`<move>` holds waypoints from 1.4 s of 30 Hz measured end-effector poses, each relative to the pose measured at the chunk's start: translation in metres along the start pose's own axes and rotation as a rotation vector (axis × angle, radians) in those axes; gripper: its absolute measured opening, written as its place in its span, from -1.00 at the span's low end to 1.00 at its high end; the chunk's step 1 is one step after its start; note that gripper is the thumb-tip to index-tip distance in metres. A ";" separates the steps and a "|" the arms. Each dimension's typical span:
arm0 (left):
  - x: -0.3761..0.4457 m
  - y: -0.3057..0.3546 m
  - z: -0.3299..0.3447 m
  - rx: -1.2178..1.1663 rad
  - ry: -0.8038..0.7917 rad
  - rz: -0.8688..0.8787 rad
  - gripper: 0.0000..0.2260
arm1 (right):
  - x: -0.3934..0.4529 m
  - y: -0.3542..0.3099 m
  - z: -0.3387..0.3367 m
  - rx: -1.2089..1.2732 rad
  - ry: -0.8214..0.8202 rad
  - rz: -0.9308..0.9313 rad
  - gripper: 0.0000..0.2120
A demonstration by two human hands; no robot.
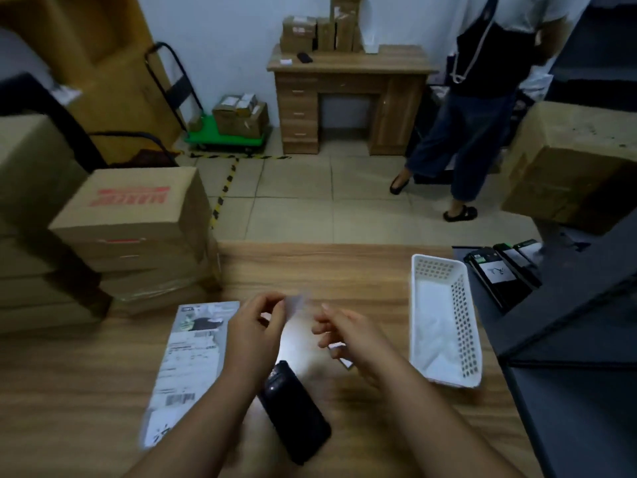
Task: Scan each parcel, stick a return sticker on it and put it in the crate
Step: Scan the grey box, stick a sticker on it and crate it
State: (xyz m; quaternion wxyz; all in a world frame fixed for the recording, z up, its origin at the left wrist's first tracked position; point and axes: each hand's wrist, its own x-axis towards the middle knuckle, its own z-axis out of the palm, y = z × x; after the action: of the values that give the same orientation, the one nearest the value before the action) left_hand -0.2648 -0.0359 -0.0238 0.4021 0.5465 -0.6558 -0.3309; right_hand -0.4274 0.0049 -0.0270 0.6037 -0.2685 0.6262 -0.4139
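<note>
A flat grey parcel (188, 367) with shipping labels lies on the wooden table (344, 270) at the left of my hands. My left hand (256, 334) pinches a small pale sticker (297, 303), blurred, above the table. My right hand (344, 334) hovers just right of it with fingers loosely curled, and I cannot tell whether it holds anything. A black handheld scanner (296, 412) lies on the table under my forearms, its light glowing on the wood. The white perforated crate (444, 319) stands at the right with white parcels inside.
Stacked cardboard boxes (134, 215) crowd the table's left edge. A dark counter (568, 339) with several black devices (503, 270) borders the right. A person (475, 108) stands beyond the table near a wooden desk (348, 98). A green trolley (224, 132) sits by the wall.
</note>
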 end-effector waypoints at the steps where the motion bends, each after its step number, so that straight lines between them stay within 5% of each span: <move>1: -0.001 -0.008 -0.014 0.082 0.012 0.131 -0.81 | 0.000 -0.004 0.022 0.058 -0.045 0.012 -0.76; 4: -0.008 -0.037 -0.054 0.317 0.000 0.528 -0.89 | 0.004 -0.007 0.079 0.071 -0.114 0.023 -0.84; 7: -0.020 -0.066 -0.093 0.436 -0.027 0.581 -0.86 | 0.010 0.001 0.120 -0.020 -0.093 0.027 -0.93; 11: -0.032 -0.097 -0.147 0.367 -0.021 0.167 -0.65 | 0.009 0.009 0.157 -0.029 -0.062 0.022 -0.92; 16: -0.024 -0.103 -0.184 -0.226 -0.162 -0.521 -0.96 | 0.003 0.026 0.184 -0.090 -0.179 0.098 -0.83; 25: -0.034 -0.132 -0.192 -0.258 -0.339 -0.655 -0.84 | -0.021 0.055 0.209 -0.345 0.111 0.033 -0.87; 32: -0.042 -0.140 -0.199 -0.309 -0.376 -0.661 -0.98 | -0.033 0.066 0.213 -0.311 0.195 0.031 -0.96; 37: -0.046 -0.147 -0.198 -0.382 -0.295 -0.669 -0.70 | -0.029 0.069 0.202 -0.264 0.234 0.021 -0.92; 39: -0.046 -0.161 -0.195 -0.185 -0.262 -0.518 -0.66 | -0.030 0.072 0.193 -0.241 0.218 0.041 -0.92; 42: -0.049 -0.179 -0.188 0.278 -0.417 -0.261 -0.59 | -0.030 0.076 0.182 -0.286 0.203 0.077 -0.88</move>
State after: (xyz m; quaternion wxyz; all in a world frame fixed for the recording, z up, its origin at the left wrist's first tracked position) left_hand -0.0132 -0.0196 -0.1022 0.1336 0.5965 -0.6875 -0.3921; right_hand -0.2326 0.0340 -0.0618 0.5085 -0.2843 0.7461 -0.3224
